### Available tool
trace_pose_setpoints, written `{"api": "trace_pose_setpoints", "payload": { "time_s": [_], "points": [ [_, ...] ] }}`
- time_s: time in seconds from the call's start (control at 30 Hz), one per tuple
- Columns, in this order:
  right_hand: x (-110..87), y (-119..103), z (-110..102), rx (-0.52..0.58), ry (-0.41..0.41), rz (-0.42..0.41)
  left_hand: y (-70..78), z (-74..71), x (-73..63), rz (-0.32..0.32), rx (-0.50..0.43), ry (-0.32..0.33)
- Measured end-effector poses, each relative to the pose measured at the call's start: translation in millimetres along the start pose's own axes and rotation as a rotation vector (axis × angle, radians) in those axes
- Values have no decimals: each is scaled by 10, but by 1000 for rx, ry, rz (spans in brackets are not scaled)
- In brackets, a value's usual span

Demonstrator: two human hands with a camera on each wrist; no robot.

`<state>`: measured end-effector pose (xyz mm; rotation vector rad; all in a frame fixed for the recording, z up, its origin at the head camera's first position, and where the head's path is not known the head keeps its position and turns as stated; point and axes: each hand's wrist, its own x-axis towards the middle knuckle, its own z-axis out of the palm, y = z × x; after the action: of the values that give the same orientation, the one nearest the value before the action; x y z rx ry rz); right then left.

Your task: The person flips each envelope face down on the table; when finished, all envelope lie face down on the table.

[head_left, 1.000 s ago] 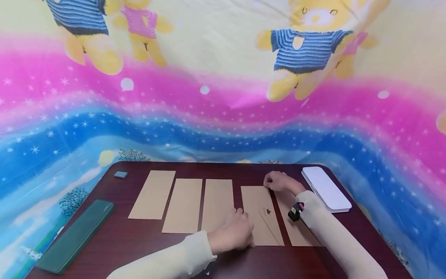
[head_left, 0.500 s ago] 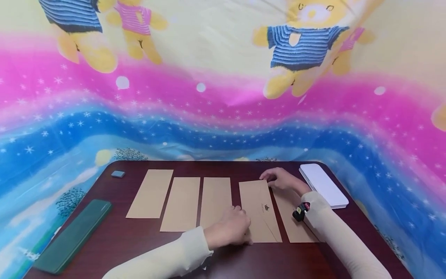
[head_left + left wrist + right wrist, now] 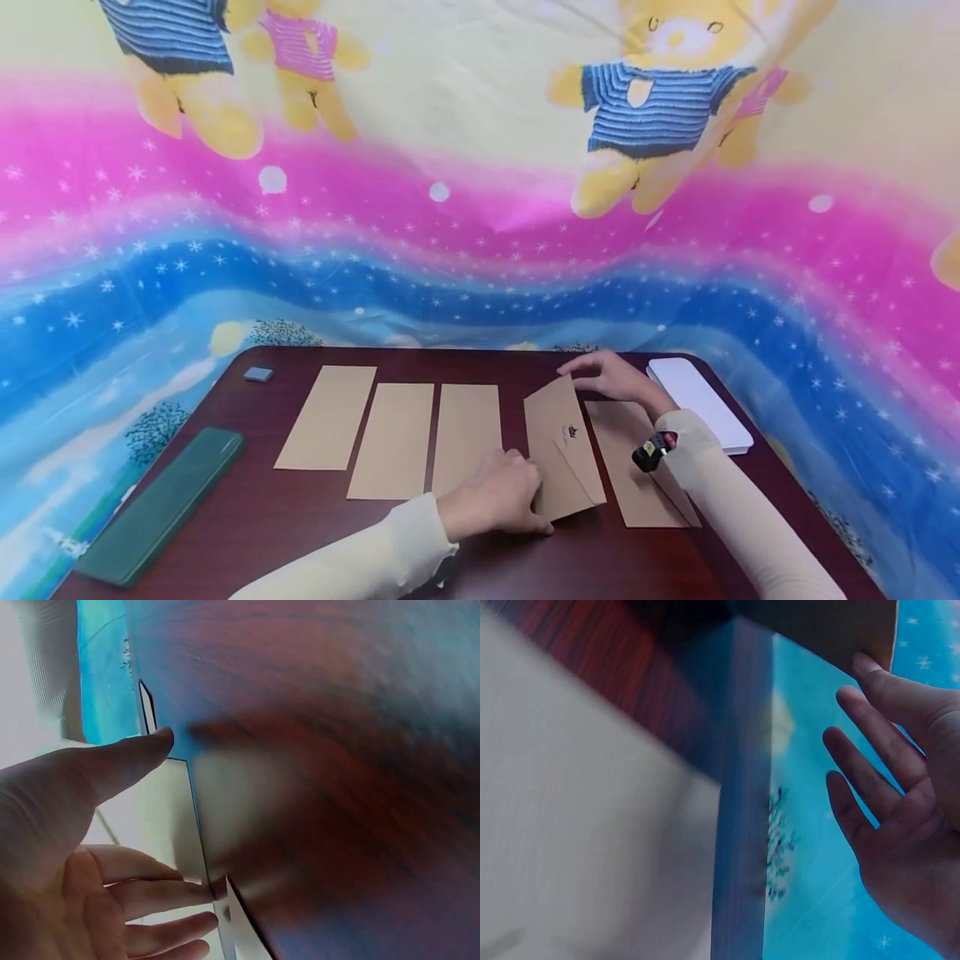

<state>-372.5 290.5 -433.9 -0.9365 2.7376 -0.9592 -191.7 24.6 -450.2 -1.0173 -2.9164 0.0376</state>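
In the head view my right hand (image 3: 611,377) pinches the top corner of a brown paper envelope (image 3: 551,450), fourth from the left, with a small dark crown print and a flap line. This envelope is lifted and tilted off the table. The right wrist view shows my right thumb (image 3: 870,667) on the corner and three other fingers spread; the index finger is hidden. At the envelope's lower left edge is my left hand (image 3: 495,493). In the left wrist view the left thumb (image 3: 135,754) stands apart from the extended fingers (image 3: 161,900), which lie against the paper.
More brown envelopes lie in a row: a leftmost envelope (image 3: 326,417), a second (image 3: 393,442), a third (image 3: 467,429) and a rightmost (image 3: 637,467). On the dark table (image 3: 255,533) are a green case (image 3: 161,508), a small blue-grey block (image 3: 258,375) and a white case (image 3: 701,404).
The fourth envelope lay flat a second ago; its top edge has since risen and it has tilted. My right hand moved slightly up and left with it. The left hand stayed near its lower edge.
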Motion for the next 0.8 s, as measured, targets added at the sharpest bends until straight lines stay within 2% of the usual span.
{"api": "trace_pose_setpoints", "payload": {
  "time_s": [0.17, 0.4, 0.6, 0.8],
  "points": [
    [64, -122, 15, 169, -46, 9, 32, 22, 39, 10, -63, -23],
    [185, -173, 90, 350, -62, -26, 55, 10, 46, 23, -76, -29],
    [219, -186, 126, 401, -65, -6, 70, 16, 54, 39, -82, -15],
    [206, -197, 123, 392, -65, -22, 36, -23, 50, 7, -129, 7]
  ]
}}
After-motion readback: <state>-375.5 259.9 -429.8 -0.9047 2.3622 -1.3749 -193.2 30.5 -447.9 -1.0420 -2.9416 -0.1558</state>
